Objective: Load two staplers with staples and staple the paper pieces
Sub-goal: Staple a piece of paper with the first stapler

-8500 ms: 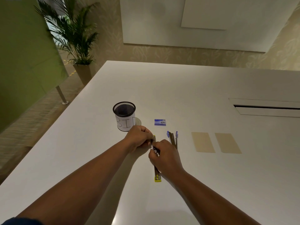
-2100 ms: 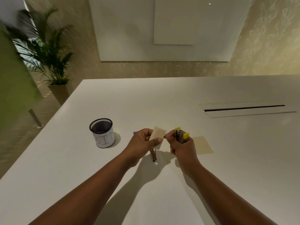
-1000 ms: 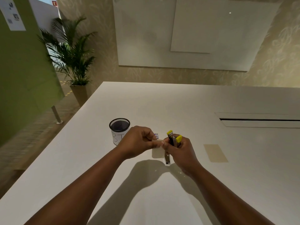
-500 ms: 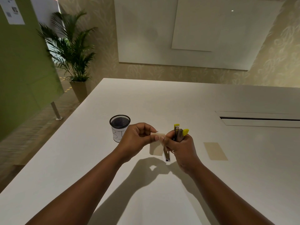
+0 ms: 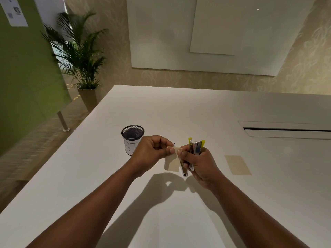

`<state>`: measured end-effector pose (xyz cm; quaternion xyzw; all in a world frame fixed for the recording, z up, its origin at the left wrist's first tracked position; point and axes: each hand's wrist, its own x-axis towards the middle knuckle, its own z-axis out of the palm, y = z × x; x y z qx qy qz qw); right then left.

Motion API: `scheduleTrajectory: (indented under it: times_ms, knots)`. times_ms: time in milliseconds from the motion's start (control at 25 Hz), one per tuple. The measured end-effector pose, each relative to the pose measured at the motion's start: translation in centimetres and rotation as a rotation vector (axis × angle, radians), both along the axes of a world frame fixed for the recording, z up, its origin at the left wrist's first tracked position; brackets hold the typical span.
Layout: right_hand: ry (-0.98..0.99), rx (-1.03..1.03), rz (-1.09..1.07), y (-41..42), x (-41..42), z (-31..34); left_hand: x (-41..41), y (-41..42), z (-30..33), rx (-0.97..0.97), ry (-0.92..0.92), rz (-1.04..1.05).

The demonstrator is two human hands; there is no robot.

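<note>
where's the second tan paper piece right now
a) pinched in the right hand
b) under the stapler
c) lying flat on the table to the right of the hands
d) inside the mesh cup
c: the second paper piece lies flat on the table, apart from the right hand gripping the yellow stapler.

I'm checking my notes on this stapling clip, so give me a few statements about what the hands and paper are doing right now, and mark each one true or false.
1. The left hand pinches a tan paper piece. True.
2. The right hand grips the yellow-tipped stapler. True.
3. Both paper pieces are in the hands. False: a second paper piece lies flat on the table.
4. The mesh cup lies tipped on its side. False: it stands upright.
5. The mesh cup stands right of the hands. False: it stands to their left.
</note>
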<state>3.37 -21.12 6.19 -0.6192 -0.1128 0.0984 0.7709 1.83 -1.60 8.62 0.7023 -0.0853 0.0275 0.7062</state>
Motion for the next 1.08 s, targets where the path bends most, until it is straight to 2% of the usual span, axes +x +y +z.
scheduleTrajectory:
  times_ms: [400, 720, 1080]
  knots:
    - [0.025, 0.02, -0.025, 0.2, 0.1, 0.4, 0.1, -0.1, -0.2, -0.021, 0.035, 0.002]
    - [-0.022, -0.04, -0.127, 0.8, 0.4, 0.0, 0.1, -1.4, -1.4, -0.246, 0.304, 0.077]
    - [0.008, -0.095, -0.122, 1.3, 0.6, -0.8, 0.8, -2.4, -2.5, -0.058, 0.244, 0.321]
